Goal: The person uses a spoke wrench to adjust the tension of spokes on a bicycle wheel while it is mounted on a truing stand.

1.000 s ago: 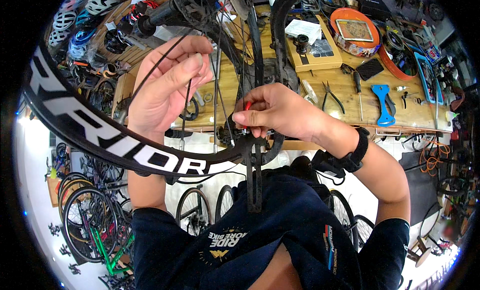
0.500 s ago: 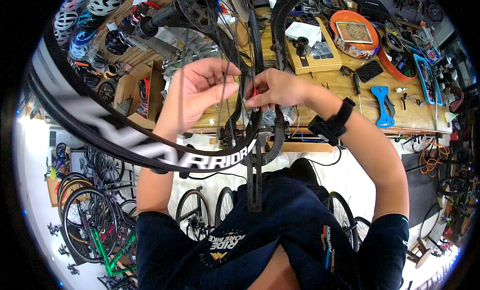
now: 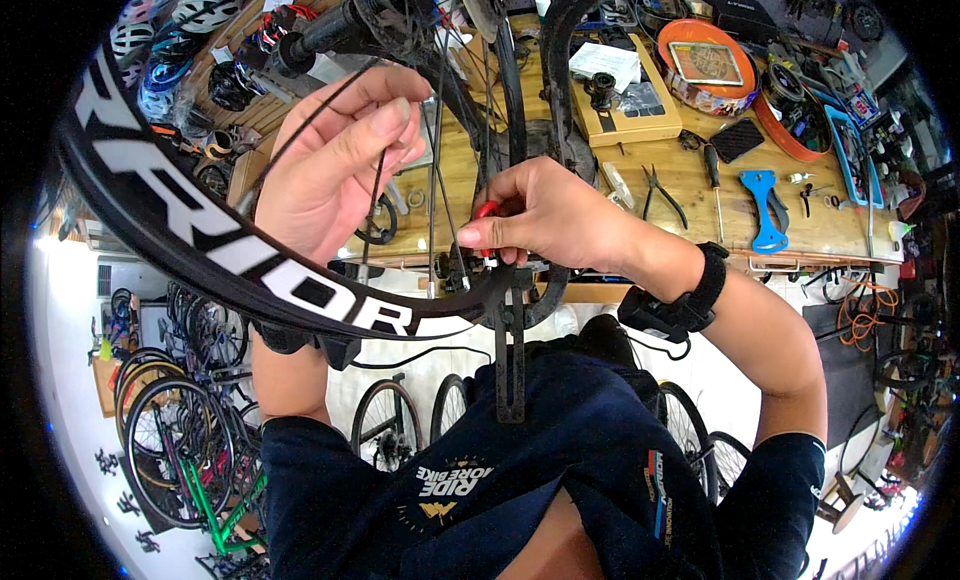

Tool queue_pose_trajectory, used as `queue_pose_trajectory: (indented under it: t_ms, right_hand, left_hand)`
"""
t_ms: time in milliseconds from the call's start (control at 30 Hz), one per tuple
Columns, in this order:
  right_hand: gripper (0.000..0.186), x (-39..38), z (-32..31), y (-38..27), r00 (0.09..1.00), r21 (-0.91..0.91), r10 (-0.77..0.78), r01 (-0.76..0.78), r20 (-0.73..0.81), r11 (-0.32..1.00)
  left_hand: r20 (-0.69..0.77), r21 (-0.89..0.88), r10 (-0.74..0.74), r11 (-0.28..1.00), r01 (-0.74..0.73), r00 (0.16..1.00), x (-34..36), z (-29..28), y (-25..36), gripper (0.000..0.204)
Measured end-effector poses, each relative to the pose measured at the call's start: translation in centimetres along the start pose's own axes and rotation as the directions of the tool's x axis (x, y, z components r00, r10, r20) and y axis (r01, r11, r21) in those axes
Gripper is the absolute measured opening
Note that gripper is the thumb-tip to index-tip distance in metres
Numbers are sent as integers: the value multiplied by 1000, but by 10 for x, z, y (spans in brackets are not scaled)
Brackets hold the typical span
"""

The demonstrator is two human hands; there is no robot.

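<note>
A bicycle wheel with a black rim (image 3: 215,250) bearing white lettering stands in front of me, its lower part near my chest. My right hand (image 3: 545,215) pinches a small red spoke wrench (image 3: 487,218) between thumb and fingers, at the rim beside the spoke ends. Further left, my left hand (image 3: 340,160) is among the spokes with its fingers curled in. A thin dark spoke (image 3: 374,195) runs up into its thumb and fingers, while another crosses in front of the hand. The exact contact is partly hidden. A slotted dark metal bracket (image 3: 510,365) hangs below the rim.
Behind the wheel is a wooden workbench (image 3: 590,205). On it lie pliers (image 3: 655,195), a screwdriver (image 3: 714,180), a blue tool (image 3: 768,215), a yellow-brown box (image 3: 630,120) and an orange round tray (image 3: 690,40). Several bicycles (image 3: 190,430) stand at the left.
The rim has turned, its lettering sliding left and upward. My left hand has moved left with it, fingers curling in. My right hand has come slightly lower with the red wrench.
</note>
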State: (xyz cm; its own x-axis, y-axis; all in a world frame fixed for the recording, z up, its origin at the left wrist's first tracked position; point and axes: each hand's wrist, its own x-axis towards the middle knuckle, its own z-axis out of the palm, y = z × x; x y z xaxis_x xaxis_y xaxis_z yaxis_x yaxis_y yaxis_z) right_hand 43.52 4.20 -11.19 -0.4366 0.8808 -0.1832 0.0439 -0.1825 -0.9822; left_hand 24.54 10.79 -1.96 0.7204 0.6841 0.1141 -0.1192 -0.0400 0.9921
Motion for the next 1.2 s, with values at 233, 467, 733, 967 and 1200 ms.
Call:
queue_pose_trajectory:
  t_ms: [233, 467, 733, 967, 1200]
  right_hand:
    - [36, -3, -27, 7, 852, 97, -201, 280, -483, 955]
    - [35, -36, -48, 11, 853, 166, -120, 233, -508, 958]
    - [34, -48, -45, 18, 832, 151, -78, 191, -549, 970]
    - [30, -46, -52, 33, 845, 197, -71, 205, -530, 959]
    - [33, -44, -48, 34, 847, 191, -100, 230, -522, 954]
  left_hand:
    - [-56, 8, -10, 1000, 11, 998, -5, 3, -10, 35]
    - [-29, 255, -10, 967, 17, 1000, 2, -3, -55, 26]
    - [-82, 207, -203, 954, 216, 976, 17, -29, -113, 37]
    - [54, 85, -243, 968, 238, 969, 16, -35, -120, 71]
    - [97, 242, -158, 961, 130, 983, 8, -20, -108, 43]
